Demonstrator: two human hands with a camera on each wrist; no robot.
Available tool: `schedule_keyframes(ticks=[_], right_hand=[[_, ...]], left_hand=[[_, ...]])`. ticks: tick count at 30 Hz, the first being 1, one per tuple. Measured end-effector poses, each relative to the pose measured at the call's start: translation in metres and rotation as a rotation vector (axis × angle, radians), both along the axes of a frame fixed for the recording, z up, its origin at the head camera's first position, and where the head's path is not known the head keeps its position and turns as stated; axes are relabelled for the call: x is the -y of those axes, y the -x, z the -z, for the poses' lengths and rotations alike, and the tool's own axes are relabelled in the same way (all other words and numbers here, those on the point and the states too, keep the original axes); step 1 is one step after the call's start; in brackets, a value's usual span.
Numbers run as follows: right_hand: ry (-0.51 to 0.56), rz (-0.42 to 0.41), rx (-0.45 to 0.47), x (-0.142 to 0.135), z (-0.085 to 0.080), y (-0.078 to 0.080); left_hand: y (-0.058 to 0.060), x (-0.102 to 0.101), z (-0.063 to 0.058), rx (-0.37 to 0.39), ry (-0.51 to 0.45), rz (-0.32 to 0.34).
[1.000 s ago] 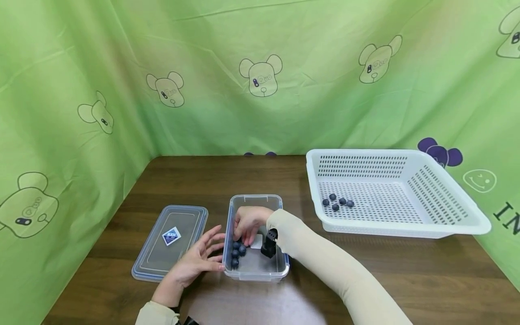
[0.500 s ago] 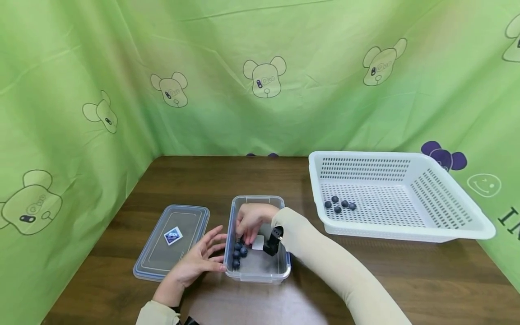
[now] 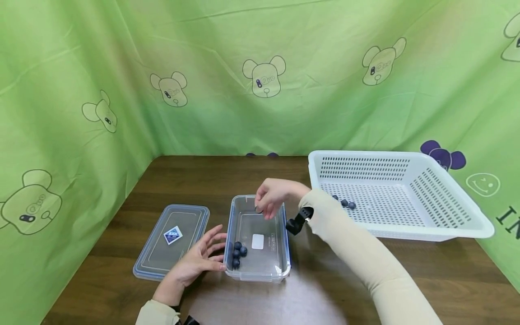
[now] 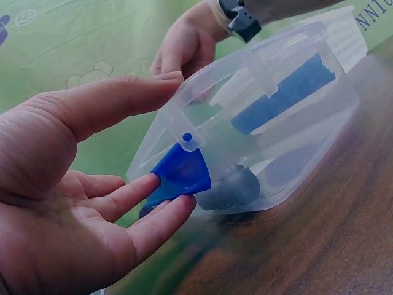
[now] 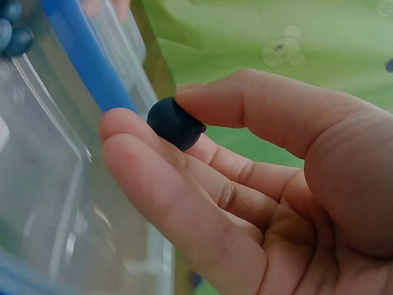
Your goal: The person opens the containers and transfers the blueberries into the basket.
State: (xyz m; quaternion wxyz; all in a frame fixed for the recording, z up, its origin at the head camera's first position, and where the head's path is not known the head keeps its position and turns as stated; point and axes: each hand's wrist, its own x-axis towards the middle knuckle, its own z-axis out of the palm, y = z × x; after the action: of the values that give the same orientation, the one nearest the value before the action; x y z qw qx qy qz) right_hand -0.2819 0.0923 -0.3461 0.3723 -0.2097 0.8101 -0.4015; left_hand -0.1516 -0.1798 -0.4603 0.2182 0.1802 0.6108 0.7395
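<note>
A clear plastic food container with blue edging stands on the table. Several blueberries lie along its left side. Over the container's far right part, my right hand pinches one blueberry between thumb and fingers, as the right wrist view shows up close. At the container's left wall is my left hand, fingers spread and fairly straight. In the left wrist view its thumb is at the rim, and two fingertips meet the blue clip.
A white perforated basket stands at the back right, with blueberries inside, partly hidden by my right arm. The container's lid lies flat at the left. A green printed curtain hangs behind the table.
My right hand has risen from the container's inside left wall, moving up and right with a blueberry in its fingers. My left hand stays at the container's side.
</note>
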Motion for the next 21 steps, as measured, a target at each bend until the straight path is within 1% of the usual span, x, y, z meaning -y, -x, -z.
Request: schedule_keyframes(ticks=[6,9,17,21], right_hand=[[0.019,0.042,-0.034,-0.038,-0.022,0.007],[0.025,0.082,-0.037,-0.059,-0.029,0.01],[0.051,0.133,-0.033,-0.113,-0.039,0.015],[0.073,0.18,-0.044,-0.14,-0.042,0.016]], left_hand=[[0.001,0.001,0.001,-0.004,-0.001,-0.003],[0.001,0.0,0.001,-0.002,-0.002,-0.003],[0.0,0.0,0.0,-0.001,0.006,-0.007],[0.0,0.0,0.0,0.0,0.007,-0.008]])
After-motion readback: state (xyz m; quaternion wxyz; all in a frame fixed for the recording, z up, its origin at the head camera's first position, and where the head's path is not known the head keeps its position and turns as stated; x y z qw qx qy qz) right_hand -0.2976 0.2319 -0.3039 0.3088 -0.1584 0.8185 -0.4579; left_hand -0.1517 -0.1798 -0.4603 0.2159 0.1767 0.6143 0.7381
